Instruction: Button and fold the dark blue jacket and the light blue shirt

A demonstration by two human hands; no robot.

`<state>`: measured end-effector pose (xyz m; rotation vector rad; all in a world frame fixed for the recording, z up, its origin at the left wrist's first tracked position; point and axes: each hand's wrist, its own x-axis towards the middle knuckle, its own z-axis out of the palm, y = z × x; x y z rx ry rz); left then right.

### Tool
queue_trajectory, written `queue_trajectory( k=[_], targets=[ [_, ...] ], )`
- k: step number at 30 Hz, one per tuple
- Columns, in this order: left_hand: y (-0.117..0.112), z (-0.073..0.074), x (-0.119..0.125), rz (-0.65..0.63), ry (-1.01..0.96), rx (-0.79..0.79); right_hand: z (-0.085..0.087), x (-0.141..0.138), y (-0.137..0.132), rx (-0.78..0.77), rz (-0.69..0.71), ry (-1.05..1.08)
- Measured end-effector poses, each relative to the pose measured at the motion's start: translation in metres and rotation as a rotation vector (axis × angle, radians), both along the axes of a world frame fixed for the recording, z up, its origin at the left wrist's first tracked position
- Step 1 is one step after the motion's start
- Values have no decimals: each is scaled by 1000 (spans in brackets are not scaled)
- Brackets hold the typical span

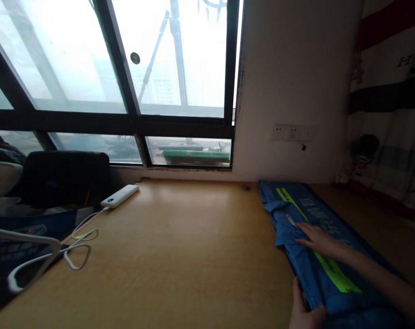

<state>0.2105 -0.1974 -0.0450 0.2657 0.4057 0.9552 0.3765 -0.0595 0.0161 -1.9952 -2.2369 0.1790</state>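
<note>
A blue work jacket (292, 201) lies folded lengthwise on the right part of the wooden table (193, 237). It bears a yellow-green stripe, pale printed characters and a small white label; its collar-like flap faces left. My right hand (318, 240) reaches in from the right and rests flat on the jacket beside the label, fingers stretched out. At the bottom edge of the view, my left hand (305, 308) grips the jacket's near left edge, thumb on top of the cloth. The jacket's lower end runs out of view.
A white power bank (120, 196) with a white cable (86, 244) sits at the table's left edge. Beyond that edge are a black chair back (68, 173) and a blue bag (39, 228). Behind stand a window and a wall with sockets (291, 132); a striped curtain (385, 100) hangs right.
</note>
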Motion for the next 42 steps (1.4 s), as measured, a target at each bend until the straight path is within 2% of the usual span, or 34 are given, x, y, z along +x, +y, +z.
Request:
queue_trajectory(
  k=[2, 4, 7, 9, 11, 13, 15, 17, 18, 20, 23, 30, 33, 42],
  targets=[
    [-6, -8, -3, -13, 38, 32, -3, -36, -23, 70, 6, -23],
    [-10, -15, -13, -82, 169, 33, 3, -79, -35, 201, -1, -19],
    [-5, -14, -50, -130, 401, -14, 18, -148, -42, 375, 61, 121],
    [10, -4, -88, -28, 478, 11, 21, -194, -44, 423, 77, 299],
    [33, 11, -134, 161, 506, 133, 16, -239, -42, 404, 136, 551],
    [61, 25, -181, 334, 554, 243, 3, -282, -35, 314, 188, 873],
    [91, 32, -223, 437, 621, 294, -15, -319, -23, 181, 147, 1197],
    [118, 33, -253, 541, 698, 330, -32, -346, -11, 91, 109, 1434],
    [129, 31, -264, 552, 729, 362, -39, -355, -6, 73, 107, 1502],
    [146, 26, -274, 515, 733, 451, -47, -364, -1, 82, 137, 1535],
    [157, 19, -274, 378, 657, 586, -49, -360, -2, 121, 208, 1444],
    [151, 22, -273, 208, 568, 682, -30, -345, -7, 176, 364, 1306],
    [150, 23, -277, 110, 567, 689, -24, -343, -9, 191, 384, 1238],
    [154, 19, -275, 107, 589, 658, -33, -343, -7, 215, 328, 1273]
  ],
)
